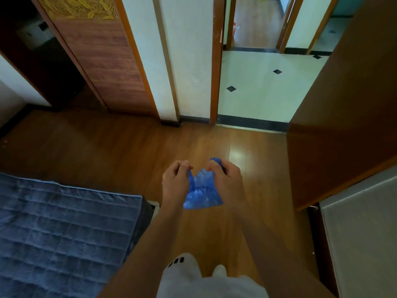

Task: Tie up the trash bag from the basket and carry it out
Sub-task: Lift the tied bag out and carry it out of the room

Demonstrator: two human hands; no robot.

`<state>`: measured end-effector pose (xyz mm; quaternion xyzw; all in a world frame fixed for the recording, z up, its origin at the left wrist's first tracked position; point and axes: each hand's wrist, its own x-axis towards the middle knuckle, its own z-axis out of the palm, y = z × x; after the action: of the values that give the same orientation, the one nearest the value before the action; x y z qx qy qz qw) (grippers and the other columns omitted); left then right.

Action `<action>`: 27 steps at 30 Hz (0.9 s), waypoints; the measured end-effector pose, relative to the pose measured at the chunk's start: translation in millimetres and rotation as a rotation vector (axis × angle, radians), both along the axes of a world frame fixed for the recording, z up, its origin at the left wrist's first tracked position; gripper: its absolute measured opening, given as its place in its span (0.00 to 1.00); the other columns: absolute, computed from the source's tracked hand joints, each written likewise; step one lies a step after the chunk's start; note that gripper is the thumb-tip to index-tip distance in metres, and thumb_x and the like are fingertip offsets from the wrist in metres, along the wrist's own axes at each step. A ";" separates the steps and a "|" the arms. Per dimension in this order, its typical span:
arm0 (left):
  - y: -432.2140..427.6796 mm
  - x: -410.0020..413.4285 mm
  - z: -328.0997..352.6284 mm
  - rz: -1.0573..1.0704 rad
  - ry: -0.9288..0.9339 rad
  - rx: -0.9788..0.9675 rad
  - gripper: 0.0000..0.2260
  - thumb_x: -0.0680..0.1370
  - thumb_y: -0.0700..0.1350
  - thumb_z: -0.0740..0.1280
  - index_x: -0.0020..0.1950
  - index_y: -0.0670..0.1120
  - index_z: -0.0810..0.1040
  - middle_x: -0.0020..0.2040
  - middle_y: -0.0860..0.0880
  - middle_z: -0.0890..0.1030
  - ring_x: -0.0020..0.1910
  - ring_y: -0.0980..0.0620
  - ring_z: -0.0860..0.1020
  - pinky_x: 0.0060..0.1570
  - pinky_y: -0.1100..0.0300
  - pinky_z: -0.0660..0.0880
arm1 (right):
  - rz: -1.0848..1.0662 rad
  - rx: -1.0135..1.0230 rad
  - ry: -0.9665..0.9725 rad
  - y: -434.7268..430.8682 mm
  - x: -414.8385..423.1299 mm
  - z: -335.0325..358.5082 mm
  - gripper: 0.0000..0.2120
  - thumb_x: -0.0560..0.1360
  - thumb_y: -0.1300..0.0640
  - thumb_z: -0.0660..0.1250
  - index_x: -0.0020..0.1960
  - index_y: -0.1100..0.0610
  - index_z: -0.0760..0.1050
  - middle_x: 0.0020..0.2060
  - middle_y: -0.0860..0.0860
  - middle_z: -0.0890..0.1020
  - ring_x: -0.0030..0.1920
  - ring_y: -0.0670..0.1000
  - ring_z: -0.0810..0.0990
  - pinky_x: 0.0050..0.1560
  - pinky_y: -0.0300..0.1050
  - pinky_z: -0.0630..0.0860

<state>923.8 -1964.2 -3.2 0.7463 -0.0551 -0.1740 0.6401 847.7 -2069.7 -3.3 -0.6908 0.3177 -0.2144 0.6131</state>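
Note:
A small blue plastic trash bag (pixel 202 192) hangs in the air between both hands, above the wooden floor at the middle of the view. My left hand (pixel 175 181) pinches one top corner of the bag. My right hand (pixel 227 179) grips the other top corner, and a twist of blue plastic sticks out above its fingers. The two corners are pulled apart, and the bag's body sags below. No basket is in view.
A bed with a blue quilted cover (pixel 60 229) fills the lower left. An open wooden door (pixel 343 117) stands at the right, with a white panel (pixel 365 237) below it. Ahead, a doorway opens onto a white tiled floor (pixel 262 87). A wardrobe door (pixel 103 67) stands at the upper left.

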 end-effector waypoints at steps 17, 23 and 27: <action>-114.5 256.8 -1.5 -0.004 0.108 -0.056 0.12 0.81 0.44 0.63 0.39 0.46 0.80 0.28 0.53 0.71 0.28 0.56 0.66 0.30 0.61 0.64 | 0.033 -0.031 0.023 -117.6 261.5 -6.7 0.15 0.81 0.53 0.61 0.41 0.58 0.80 0.29 0.48 0.75 0.29 0.42 0.73 0.31 0.35 0.70; -154.2 361.6 14.0 0.077 0.321 -0.148 0.12 0.82 0.45 0.61 0.41 0.45 0.78 0.27 0.51 0.70 0.24 0.56 0.64 0.24 0.62 0.62 | 0.008 -0.072 0.014 -151.7 364.9 -0.6 0.13 0.82 0.56 0.61 0.41 0.54 0.79 0.32 0.44 0.79 0.35 0.37 0.79 0.37 0.28 0.74; -177.5 409.3 10.7 0.099 0.317 -0.118 0.11 0.81 0.45 0.62 0.41 0.45 0.78 0.30 0.50 0.72 0.26 0.56 0.68 0.26 0.63 0.66 | -0.074 -0.028 0.008 -170.5 408.0 -2.2 0.08 0.82 0.55 0.61 0.49 0.53 0.78 0.39 0.46 0.81 0.39 0.36 0.81 0.37 0.31 0.77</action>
<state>1333.1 -2141.7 7.5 0.6724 0.0734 -0.2541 0.6913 1255.7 -2240.2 -5.5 -0.6879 0.3422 -0.2388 0.5938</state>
